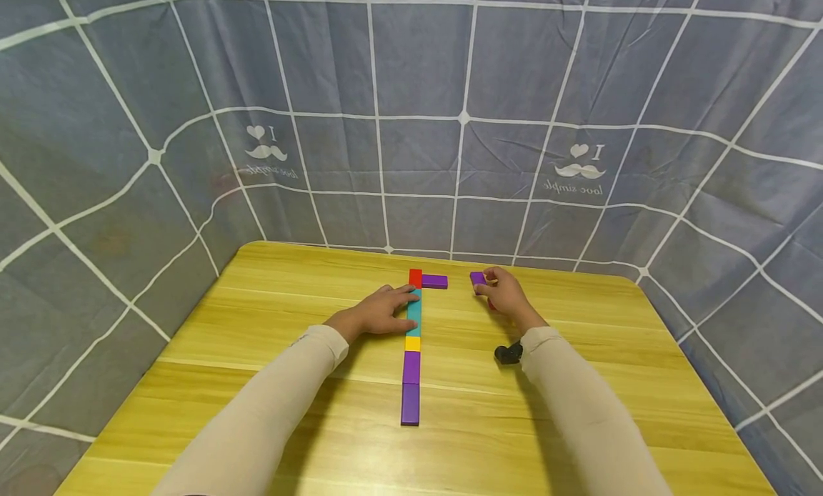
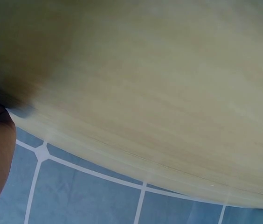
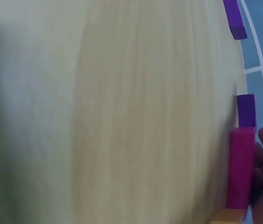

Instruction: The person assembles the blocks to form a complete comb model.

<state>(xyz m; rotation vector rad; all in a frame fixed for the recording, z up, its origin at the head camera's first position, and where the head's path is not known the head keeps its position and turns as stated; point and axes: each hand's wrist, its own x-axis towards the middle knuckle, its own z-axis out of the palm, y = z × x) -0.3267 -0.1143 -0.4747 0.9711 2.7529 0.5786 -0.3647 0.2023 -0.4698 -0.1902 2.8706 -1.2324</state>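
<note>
A straight line of flat blocks lies on the table: red (image 1: 416,278) at the far end, then teal (image 1: 414,314), yellow (image 1: 413,344) and two purple blocks (image 1: 410,403). My left hand (image 1: 388,310) rests its spread fingers on the teal part. To the right of the red block, a purple block (image 1: 434,281) lies crosswise against it. My right hand (image 1: 504,292) is over another purple block (image 1: 477,277), thumb and fingers apart beside it. Close to this hand are a magenta block (image 3: 241,168) and an orange block (image 3: 227,216), mostly hidden in the head view.
The wooden table (image 1: 270,382) is bordered by a grey curtain (image 1: 418,153) with white grid lines at the back and both sides. A small black object (image 1: 508,354) shows beside the right sleeve (image 1: 579,403).
</note>
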